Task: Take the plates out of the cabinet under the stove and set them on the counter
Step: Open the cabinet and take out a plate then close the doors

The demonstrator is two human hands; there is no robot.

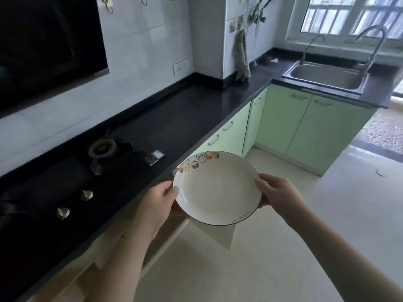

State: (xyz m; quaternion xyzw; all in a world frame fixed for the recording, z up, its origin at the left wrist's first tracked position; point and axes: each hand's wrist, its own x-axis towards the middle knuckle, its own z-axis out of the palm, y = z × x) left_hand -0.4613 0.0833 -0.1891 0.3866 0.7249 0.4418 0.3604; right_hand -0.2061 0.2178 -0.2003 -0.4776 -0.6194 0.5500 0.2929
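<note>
Each grip clamps the plate [217,188] rim: left hand [158,198], right hand [275,192], arms outstretched.

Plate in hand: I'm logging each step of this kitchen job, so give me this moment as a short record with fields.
held item: white plate with dark rim and small coloured figures along its far edge
left hand: left hand grips the plate's left rim
right hand: right hand grips the plate's right rim
plate position: in the air beside the front edge of the black counter, not set down
on counter: gas burner, two stove knobs, small dark box
background: steel sink under the window
</note>
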